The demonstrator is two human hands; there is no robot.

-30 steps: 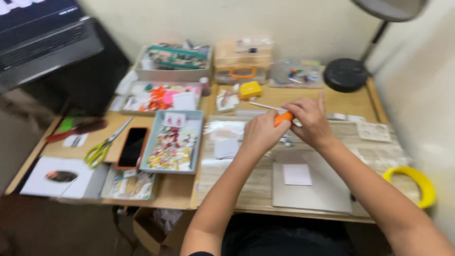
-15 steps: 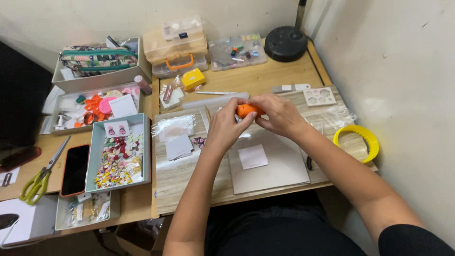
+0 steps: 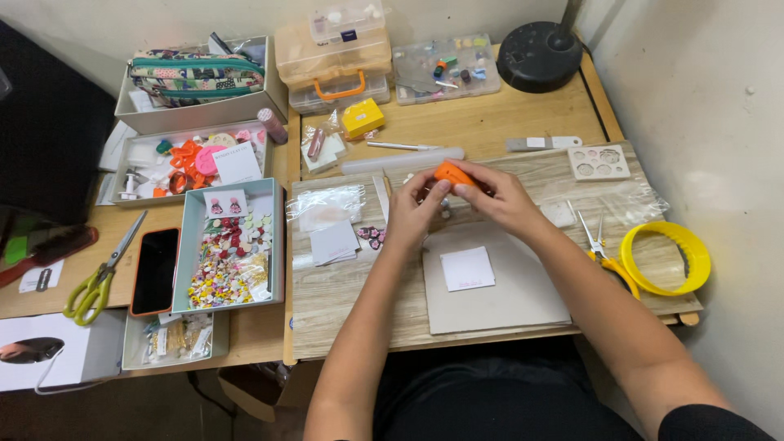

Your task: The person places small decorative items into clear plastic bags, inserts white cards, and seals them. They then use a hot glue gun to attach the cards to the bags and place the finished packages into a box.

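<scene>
Both hands pinch one small orange tool (image 3: 452, 173) just above the grey board (image 3: 523, 302). The right hand (image 3: 500, 196) clamps its far end, the left hand (image 3: 415, 214) its near end, so its long axis runs between them.

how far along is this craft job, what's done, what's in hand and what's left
Done: the desk is laid out, with a grey mat on the wooden board and a small white square set on it. In hand: the left hand and right hand both grip a small orange tool above the mat. Left: the white square looks bare, and the tray of small pieces sits untouched.
</scene>
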